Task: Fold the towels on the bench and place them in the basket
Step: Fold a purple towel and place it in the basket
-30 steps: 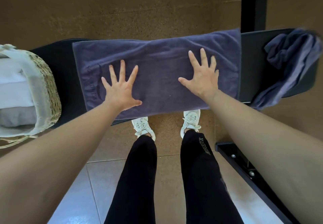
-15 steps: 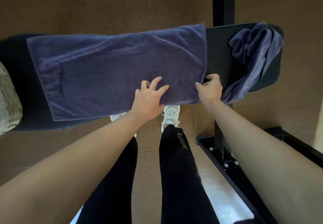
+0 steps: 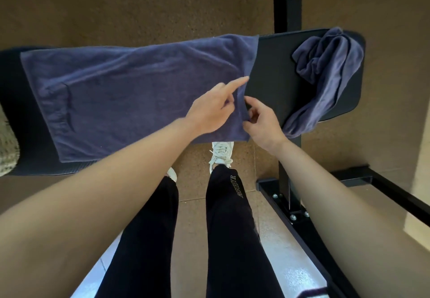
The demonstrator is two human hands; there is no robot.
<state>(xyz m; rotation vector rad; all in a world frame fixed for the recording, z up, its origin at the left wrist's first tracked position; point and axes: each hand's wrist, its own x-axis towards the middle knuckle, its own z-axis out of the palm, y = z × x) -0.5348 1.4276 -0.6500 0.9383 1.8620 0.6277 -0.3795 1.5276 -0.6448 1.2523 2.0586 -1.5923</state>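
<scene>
Navy terry towel [image 3: 130, 93] lies spread flat, long side along the black padded bench [image 3: 272, 65]. It covers the pad from near the left end to past the middle. The near half of its right short edge is raised off the pad and drawn slightly inward.

Grip, right hand [image 3: 263, 123]: thumb and fingers are curled round the raised edge, close to the near-right corner, pinching the cloth.

Grip, left hand [image 3: 209, 111]: it sits over the towel just left of the right hand. The index finger is straight and points along the edge toward the far side, and the other fingers are curled under. Cannot tell whether the curled fingers hold any cloth. The hands are close together, with the lifted edge between them.

A second towel [image 3: 325, 72], same navy, sits crumpled at the bench's right end. It is well apart from the flat one, with bare pad between them. One tail hangs over the near side.

Only a sliver of the basket [image 3: 7, 148], woven wall, shows at the left border of the view, beside the bench's left end. Its contents are out of view.

A black steel frame [image 3: 287, 0] stands upright behind the pad, with a bolted base bar [image 3: 302, 218] on the floor at right. The person stands at the near side in black trousers [image 3: 228, 228], with a white shoe [image 3: 221, 155] on brown floor just below the towel's near edge.
</scene>
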